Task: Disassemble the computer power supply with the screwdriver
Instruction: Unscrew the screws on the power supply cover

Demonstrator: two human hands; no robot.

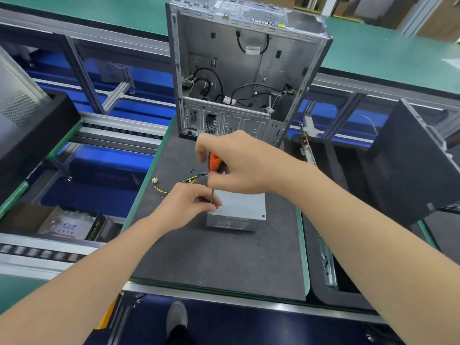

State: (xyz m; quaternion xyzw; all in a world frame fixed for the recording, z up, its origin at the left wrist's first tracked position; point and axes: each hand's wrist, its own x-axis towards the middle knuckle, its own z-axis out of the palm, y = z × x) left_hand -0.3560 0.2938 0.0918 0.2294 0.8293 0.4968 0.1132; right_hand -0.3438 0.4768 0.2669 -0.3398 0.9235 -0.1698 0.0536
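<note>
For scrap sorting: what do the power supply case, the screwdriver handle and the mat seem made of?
Power supply case: likely sheet steel, pale grey, matte, with crisp edges. Screwdriver handle: probably plastic, smooth orange with a black part. Mat: perhaps rubber or foam, dark grey, dull, finely textured.

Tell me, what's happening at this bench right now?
A person is taking apart a grey power supply lying on a dark mat. Their right hand grips an orange-handled screwdriver, held upright and pointing down at the top of the supply near its left edge. The left hand pinches the shaft low down to steady it. The cover looks still on. An open computer case stands just behind, and coloured wires trail from the supply's far side.
</note>
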